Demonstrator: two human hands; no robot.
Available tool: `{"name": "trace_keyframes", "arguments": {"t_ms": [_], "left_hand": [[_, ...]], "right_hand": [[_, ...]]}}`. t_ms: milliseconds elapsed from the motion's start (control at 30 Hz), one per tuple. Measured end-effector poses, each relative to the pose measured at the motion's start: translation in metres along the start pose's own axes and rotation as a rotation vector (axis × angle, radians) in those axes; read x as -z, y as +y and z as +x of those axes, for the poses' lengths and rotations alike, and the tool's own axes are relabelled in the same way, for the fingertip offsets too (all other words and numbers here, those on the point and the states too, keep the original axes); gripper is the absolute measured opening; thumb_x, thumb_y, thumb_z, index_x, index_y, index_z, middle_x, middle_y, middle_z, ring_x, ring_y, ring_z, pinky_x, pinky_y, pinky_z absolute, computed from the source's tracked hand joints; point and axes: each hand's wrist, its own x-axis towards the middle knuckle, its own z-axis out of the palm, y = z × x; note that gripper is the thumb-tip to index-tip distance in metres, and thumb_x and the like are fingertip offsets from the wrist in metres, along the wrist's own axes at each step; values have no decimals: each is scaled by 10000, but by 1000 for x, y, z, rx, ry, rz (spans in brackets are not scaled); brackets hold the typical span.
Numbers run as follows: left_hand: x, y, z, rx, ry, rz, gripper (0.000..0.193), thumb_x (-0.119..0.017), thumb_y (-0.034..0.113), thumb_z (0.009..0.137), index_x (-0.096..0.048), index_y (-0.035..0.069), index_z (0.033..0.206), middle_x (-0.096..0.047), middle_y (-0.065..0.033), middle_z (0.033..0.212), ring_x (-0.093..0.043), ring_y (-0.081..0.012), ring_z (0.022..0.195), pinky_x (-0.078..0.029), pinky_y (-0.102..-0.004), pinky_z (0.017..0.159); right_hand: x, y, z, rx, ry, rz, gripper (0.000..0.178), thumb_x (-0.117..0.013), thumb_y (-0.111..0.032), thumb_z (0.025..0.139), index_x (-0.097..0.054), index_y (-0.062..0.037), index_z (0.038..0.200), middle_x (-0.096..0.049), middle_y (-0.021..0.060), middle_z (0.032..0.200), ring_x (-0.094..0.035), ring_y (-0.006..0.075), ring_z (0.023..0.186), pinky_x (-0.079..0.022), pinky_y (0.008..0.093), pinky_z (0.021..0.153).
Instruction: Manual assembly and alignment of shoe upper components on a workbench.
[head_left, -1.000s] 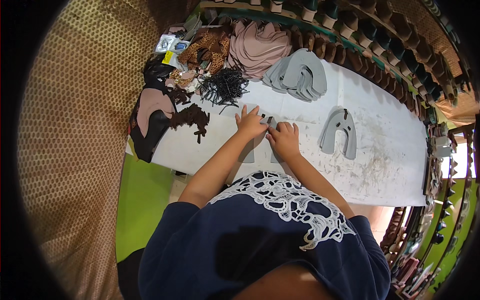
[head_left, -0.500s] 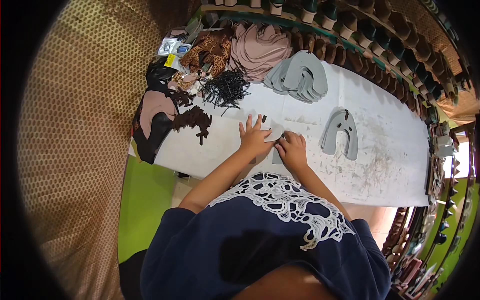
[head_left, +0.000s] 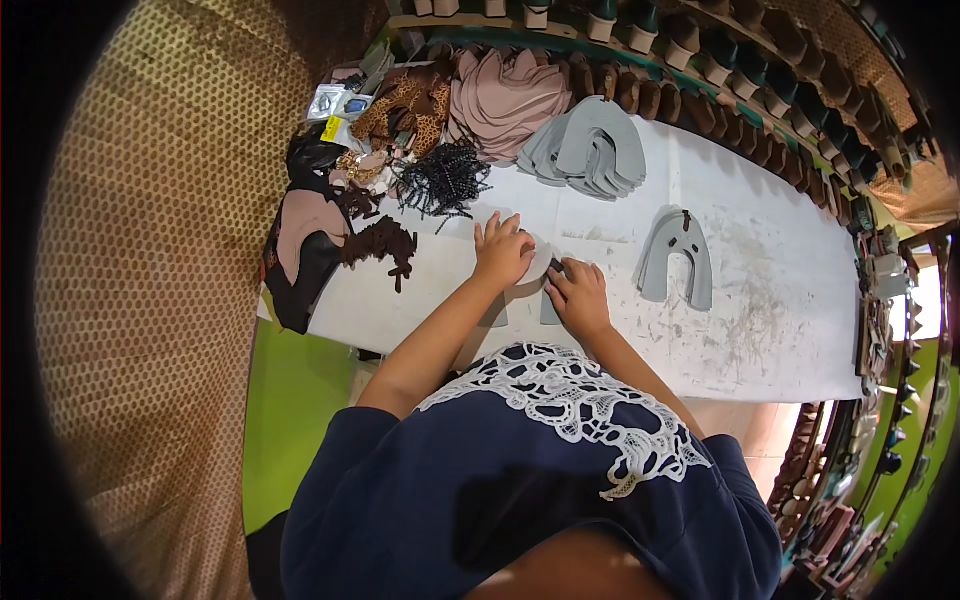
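Note:
A grey horseshoe-shaped piece (head_left: 540,263) lies on the white table in front of me, its two legs pointing toward my body. My left hand (head_left: 503,252) rests over its left side, with fingers bent and thumb and forefinger drawn together at a small dark strip, mostly covered by the fingertips. On the right side of the curve, my right hand (head_left: 580,293) has its fingertips pinched at another small dark strip (head_left: 556,265) against the grey piece. Further right lies a grey horseshoe stack (head_left: 655,262) with dark tabs on its top piece.
Behind my hands are a larger grey horseshoe stack (head_left: 602,150), pink cut pieces (head_left: 510,95) and a black beaded tangle (head_left: 445,178). Dark brown strips (head_left: 382,245) lie at left near black and pink material (head_left: 308,235). Shoes on racks (head_left: 720,60) line the back.
My left hand has drawn its spread fingers in over the small dark strip that lay beyond them. My right hand stays at the curve's right side. The view has shifted slightly.

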Motion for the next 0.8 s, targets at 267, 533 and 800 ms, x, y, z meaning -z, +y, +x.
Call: {"name": "trace_keyframes", "arguments": {"t_ms": [267, 533, 800], "left_hand": [[6, 7, 2, 79, -34, -74, 62, -665, 265, 741, -714, 226, 743, -445, -41, 1357, -238, -342, 1327, -75, -619, 1053], [3, 4, 6, 96, -53, -9, 63, -661, 260, 742, -719, 235, 737, -445, -35, 1356, -217, -351, 1334, -69, -650, 1033], [6, -2, 11, 132, -49, 25, 57, -671, 276, 741, -715, 241, 751, -436, -6, 1361, -209, -345, 1339, -71, -652, 1033]], "right_hand": [[3, 1, 1, 12, 10, -16, 277, -605, -254, 816, -641, -131, 1061, -529, 84, 1164, -475, 247, 1113, -300, 476, 999], [4, 0, 1, 22, -4, -43, 296, -598, -257, 821, -628, -147, 1094, -514, 70, 1191, -456, 237, 1128, -288, 482, 1010], [0, 0, 2, -3, -60, -95, 355, -553, -306, 853, -578, -219, 1196, -461, 74, 1272, -392, 265, 1201, -243, 515, 1033]]}}
